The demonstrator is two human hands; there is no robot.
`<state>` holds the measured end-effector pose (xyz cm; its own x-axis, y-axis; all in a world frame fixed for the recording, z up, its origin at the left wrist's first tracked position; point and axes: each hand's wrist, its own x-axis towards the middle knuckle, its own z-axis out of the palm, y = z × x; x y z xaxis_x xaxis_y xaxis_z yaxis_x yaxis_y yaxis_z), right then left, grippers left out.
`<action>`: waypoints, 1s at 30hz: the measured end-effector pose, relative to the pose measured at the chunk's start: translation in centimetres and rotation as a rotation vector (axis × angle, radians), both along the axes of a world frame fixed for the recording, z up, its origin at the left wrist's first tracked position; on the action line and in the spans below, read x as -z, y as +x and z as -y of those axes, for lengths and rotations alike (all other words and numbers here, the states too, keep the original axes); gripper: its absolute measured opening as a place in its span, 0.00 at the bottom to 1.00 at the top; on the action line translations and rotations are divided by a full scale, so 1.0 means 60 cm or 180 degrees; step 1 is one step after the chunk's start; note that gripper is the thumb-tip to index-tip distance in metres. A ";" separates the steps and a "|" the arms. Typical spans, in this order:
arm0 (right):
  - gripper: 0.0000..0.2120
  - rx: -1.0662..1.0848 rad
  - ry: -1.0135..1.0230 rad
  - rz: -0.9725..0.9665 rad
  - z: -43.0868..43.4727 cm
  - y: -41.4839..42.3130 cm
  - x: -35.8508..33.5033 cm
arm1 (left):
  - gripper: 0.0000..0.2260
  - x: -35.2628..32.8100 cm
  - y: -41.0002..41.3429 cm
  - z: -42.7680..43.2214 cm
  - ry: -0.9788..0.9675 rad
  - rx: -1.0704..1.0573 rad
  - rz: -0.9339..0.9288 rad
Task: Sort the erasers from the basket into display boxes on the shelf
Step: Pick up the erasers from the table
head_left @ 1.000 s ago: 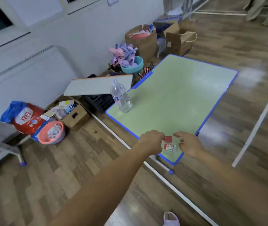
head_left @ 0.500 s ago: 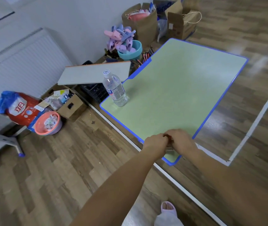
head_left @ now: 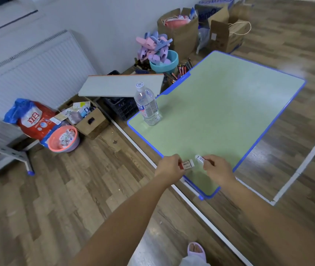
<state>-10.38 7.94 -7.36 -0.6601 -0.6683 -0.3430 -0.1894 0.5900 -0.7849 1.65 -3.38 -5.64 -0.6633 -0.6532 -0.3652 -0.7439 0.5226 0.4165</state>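
Now parted | left hand (head_left: 169, 167): left eraser (head_left: 187, 164) | right hand (head_left: 217, 169): right eraser (head_left: 200, 159)

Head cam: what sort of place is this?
Probably a classroom or a stationery shop's back room, not a home. Cues: a school-style green table with blue edging, loose pencils beside a teal tub, and a cardboard box of small packaged goods by the wall.

Soft even indoor light, glare patch on floor (head_left: 294, 71), wide-angle bending at edges, slight softness throughout
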 end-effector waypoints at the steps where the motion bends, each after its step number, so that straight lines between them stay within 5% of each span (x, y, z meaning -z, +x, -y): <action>1: 0.11 0.0148 -0.0052 0.0195 0.003 0.002 -0.002 | 0.11 -0.005 0.009 0.004 0.0103 -0.0112 -0.0166; 6: 0.15 0.0484 -0.0516 0.1056 0.024 0.027 -0.029 | 0.11 -0.042 0.061 0.014 0.0231 -0.0431 -0.0859; 14: 0.14 -0.0047 -0.1140 0.1563 0.050 0.139 -0.127 | 0.11 -0.135 0.205 0.012 0.0161 -0.1077 -0.1635; 24: 0.08 -0.1457 -0.1431 0.1836 0.065 0.372 -0.239 | 0.11 -0.220 0.481 -0.048 -0.0318 -0.1796 -0.2209; 30: 0.18 -0.2338 -0.1323 0.1617 0.050 0.542 -0.287 | 0.13 -0.256 0.668 -0.113 -0.0545 -0.2284 -0.2492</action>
<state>22.14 4.94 9.84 0.1283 -0.9849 -0.1160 0.0188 0.1194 -0.9927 41.72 3.38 9.69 -0.1145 -0.9851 0.1280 -0.4582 0.1667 0.8731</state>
